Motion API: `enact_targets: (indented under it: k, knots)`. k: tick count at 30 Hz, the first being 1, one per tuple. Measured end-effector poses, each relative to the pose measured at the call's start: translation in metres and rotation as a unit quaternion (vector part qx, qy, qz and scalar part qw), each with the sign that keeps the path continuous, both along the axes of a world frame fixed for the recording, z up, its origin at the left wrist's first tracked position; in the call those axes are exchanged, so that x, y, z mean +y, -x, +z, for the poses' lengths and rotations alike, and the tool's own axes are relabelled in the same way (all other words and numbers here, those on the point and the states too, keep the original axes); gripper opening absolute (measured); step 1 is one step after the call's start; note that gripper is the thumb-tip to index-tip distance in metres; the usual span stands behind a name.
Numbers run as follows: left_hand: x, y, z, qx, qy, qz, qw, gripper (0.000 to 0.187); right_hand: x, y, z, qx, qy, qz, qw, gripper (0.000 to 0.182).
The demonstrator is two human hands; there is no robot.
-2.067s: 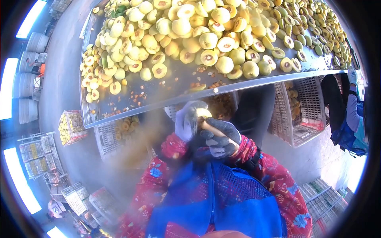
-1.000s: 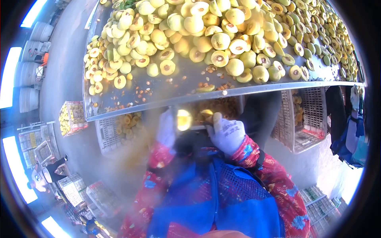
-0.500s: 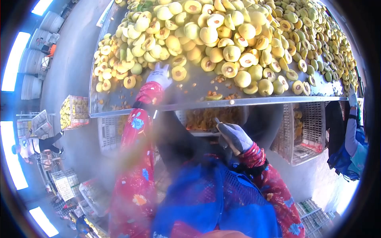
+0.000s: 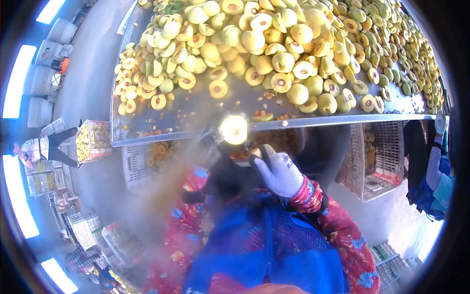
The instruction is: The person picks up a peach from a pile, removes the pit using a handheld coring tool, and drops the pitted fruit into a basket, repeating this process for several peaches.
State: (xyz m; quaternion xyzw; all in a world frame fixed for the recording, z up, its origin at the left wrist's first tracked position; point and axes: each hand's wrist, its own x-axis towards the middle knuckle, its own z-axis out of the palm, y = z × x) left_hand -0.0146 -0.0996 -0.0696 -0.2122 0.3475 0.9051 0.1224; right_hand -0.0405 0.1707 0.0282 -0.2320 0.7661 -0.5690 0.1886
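We grip a halved peach (image 4: 233, 129) in our blurred left hand (image 4: 209, 143), just left of our right hand (image 4: 278, 172), whose fingers close on a small tool.

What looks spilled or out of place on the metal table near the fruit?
Small brown pits and fruit scraps lie scattered on the bare front strip of the metal table, apart from the heap of halved fruit. One fruit slice lies alone at the rim. Nothing looks damaged.

Halved yellow peaches (image 4: 274, 44) heap across the steel counter (image 4: 147, 132) at upper frame; white plastic crates (image 4: 377, 157) sit beneath, right, with loose brown pits (image 4: 274, 94) scattered near the counter's edge.
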Motion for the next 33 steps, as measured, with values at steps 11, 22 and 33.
enact_targets:
  k: [11, 22, 33]
  knots:
    - [0.113, 0.002, 0.097, 0.164, 0.378, -0.001, 0.911, 0.046, 0.002, -0.011, 0.001, 0.027, -0.051, -0.028, 0.998, 0.029]
    - [0.129, -0.003, 0.061, 0.072, 0.511, 0.119, 0.849, 0.030, 0.004, -0.008, -0.014, -0.247, 0.128, 0.043, 0.960, 0.023]
    - [0.139, -0.001, 0.066, 0.081, 0.316, 0.106, 0.939, 0.026, 0.015, 0.000, -0.020, -0.634, 0.391, 0.201, 0.636, 0.029]
